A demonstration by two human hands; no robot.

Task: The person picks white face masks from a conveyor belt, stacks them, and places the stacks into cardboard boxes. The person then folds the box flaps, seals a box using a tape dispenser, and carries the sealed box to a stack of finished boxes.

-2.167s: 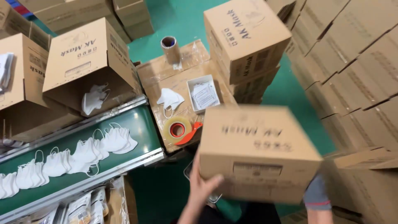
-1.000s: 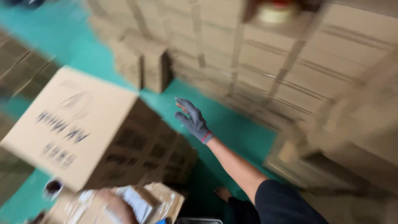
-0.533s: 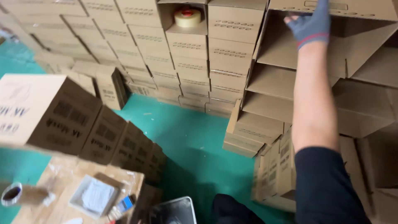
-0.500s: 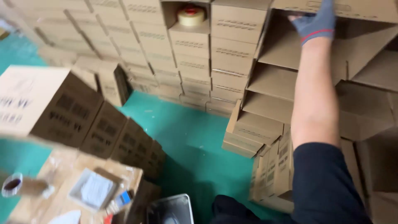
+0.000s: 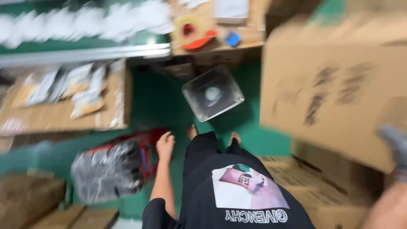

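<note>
The view is blurred and points down at my legs. My right hand (image 5: 395,146), in a grey glove, grips the lower edge of a large brown cardboard box (image 5: 330,85) with dark print, held up at the right. My bare left hand (image 5: 165,145) hangs by my side with loose fingers and holds nothing. It is just right of a red and black bag (image 5: 146,150) on the floor.
A clear square container (image 5: 213,96) sits on the green floor ahead of my feet. A cardboard table with a red tape dispenser (image 5: 196,34) is beyond it. A conveyor with white masks (image 5: 85,21), a cardboard tray of packets (image 5: 63,99) and a shiny wrapped bundle (image 5: 108,169) are at left. Cartons (image 5: 322,186) lie at lower right.
My right hand was reaching up to the stacked cartons; now the view has swung down to the floor and that hand holds a box at my right.
</note>
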